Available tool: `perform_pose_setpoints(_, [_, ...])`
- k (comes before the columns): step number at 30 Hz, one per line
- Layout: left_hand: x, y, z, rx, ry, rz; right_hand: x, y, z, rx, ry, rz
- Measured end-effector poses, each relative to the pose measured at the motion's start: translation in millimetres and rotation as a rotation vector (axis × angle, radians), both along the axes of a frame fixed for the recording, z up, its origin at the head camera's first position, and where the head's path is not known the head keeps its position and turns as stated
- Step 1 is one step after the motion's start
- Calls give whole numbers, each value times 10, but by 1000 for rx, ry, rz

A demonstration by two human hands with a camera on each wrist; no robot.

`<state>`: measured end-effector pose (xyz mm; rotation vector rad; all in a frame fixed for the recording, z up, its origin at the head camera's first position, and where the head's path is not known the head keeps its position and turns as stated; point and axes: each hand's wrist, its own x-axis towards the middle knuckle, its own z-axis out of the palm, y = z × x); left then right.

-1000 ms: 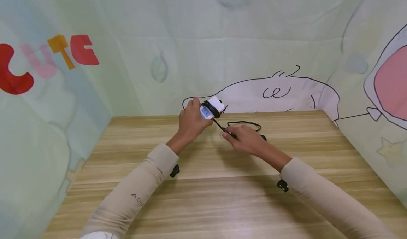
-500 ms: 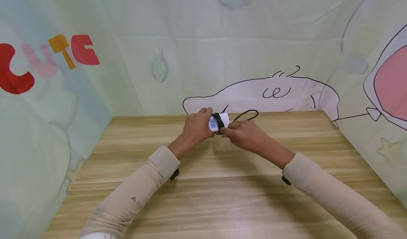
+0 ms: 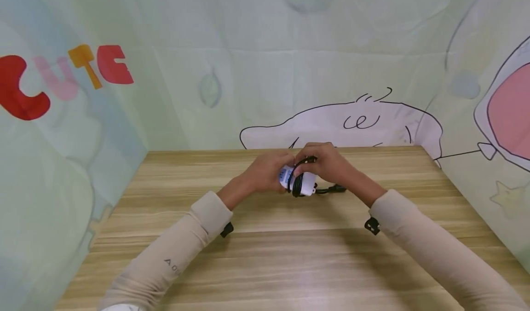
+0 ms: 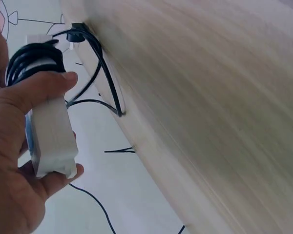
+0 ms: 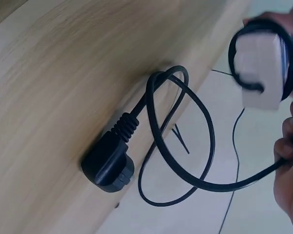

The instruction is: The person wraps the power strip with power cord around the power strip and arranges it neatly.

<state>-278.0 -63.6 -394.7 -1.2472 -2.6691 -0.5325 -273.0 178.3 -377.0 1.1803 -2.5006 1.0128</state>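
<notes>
A small white power strip (image 3: 308, 183) with a blue socket face is held above the table by my left hand (image 3: 267, 170). In the left wrist view the thumb (image 4: 49, 84) lies across the strip's side and fingers reach behind it. Several turns of black cord (image 3: 297, 184) are wound round the strip's middle. My right hand (image 3: 325, 161) pinches the cord close over the strip, in a loop arching over its top. From that hand the loose cord (image 5: 219, 187) loops down to a black plug (image 5: 107, 161), which lies on the table in the right wrist view.
The wood-grain table (image 3: 265, 265) reaches back to a printed cloth backdrop (image 3: 182, 95) with cartoon drawings. Cloth also hangs along the left and right sides. Small black devices (image 3: 372, 226) sit under both wrists.
The right hand has gone from pulling the cord below the strip, round to its front, and up over its top. The left hand has moved right and lower, tilting the strip.
</notes>
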Motion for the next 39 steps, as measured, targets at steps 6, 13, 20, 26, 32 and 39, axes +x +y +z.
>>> perform_pose_setpoints(6, [35,-27,3,70,-62,-76,-108,100,-31,-94,-217,66])
perform_pose_setpoints(13, [106,12,26,150,-129,-68,-163,165,-73,-176,-284,101])
perform_pose_setpoints(20, [128,26,42,215,-188,-4,-218,202,-134,-148,-206,97])
perform_pose_setpoints(26, [108,25,48,331,-191,41,-215,213,-234,-68,-244,-93])
perform_pose_setpoints(32, [66,45,109,455,-240,169,-224,214,-382,5,-293,-231])
perform_pose_setpoints(39, [28,111,149,527,-219,313,-173,97,-412,-143,-467,-289])
